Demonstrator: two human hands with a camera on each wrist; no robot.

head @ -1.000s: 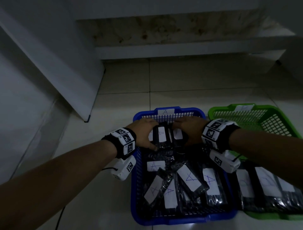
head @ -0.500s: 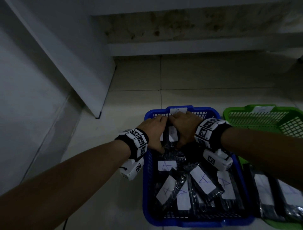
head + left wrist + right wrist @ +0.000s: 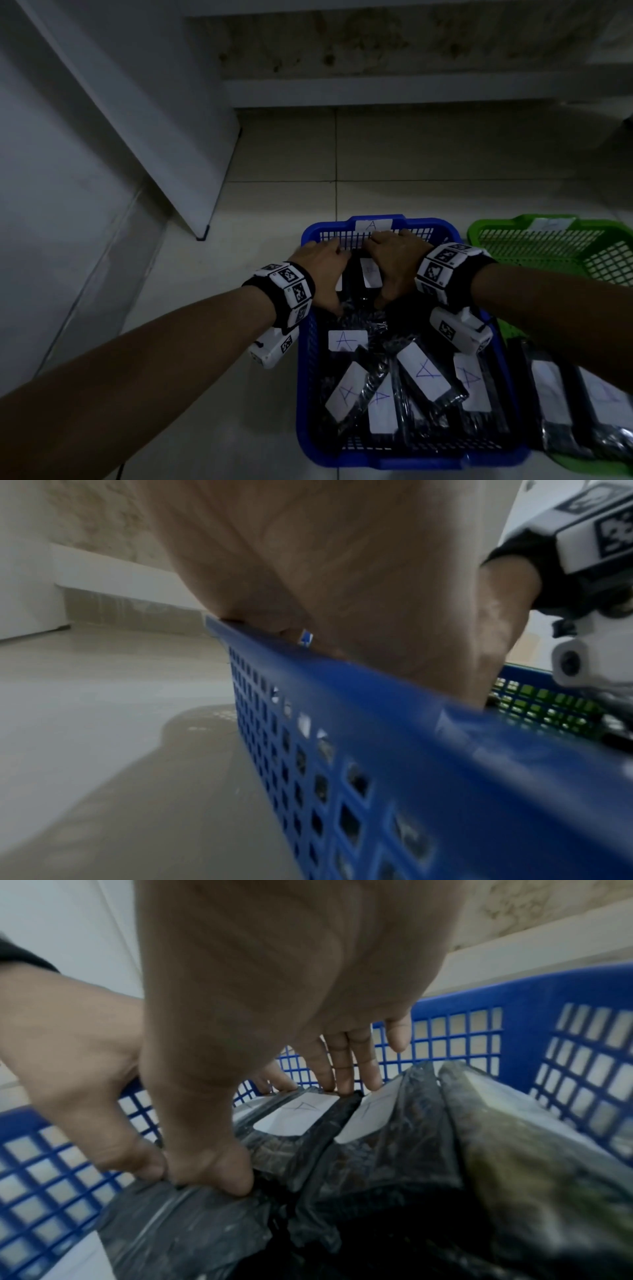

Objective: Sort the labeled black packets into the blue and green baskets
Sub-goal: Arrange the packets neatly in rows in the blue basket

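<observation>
A blue basket (image 3: 306,377) with an "A" tag (image 3: 373,225) on its far wall holds several black packets (image 3: 424,373) with white "A" labels. At its far end stand more labelled packets (image 3: 298,1115). My left hand (image 3: 325,270) and right hand (image 3: 394,263) lie side by side over them. The right fingers (image 3: 342,1066) are straight and touch the packets' far edge by the grid wall. Both thumbs press the plastic on the near side. One label (image 3: 370,277) shows between the hands. To the right, a green basket (image 3: 548,240) holds more labelled packets (image 3: 551,387).
Both baskets stand on a pale tiled floor (image 3: 411,164). A white slanted panel (image 3: 154,120) rises at the left, and a low ledge (image 3: 411,92) runs along the stained back wall. The green basket touches the blue one's right side.
Both hands have drawn closer together and slid towards the blue basket's far wall, bunching the upright packets. Fewer labels show between them. The head view has swung left.
</observation>
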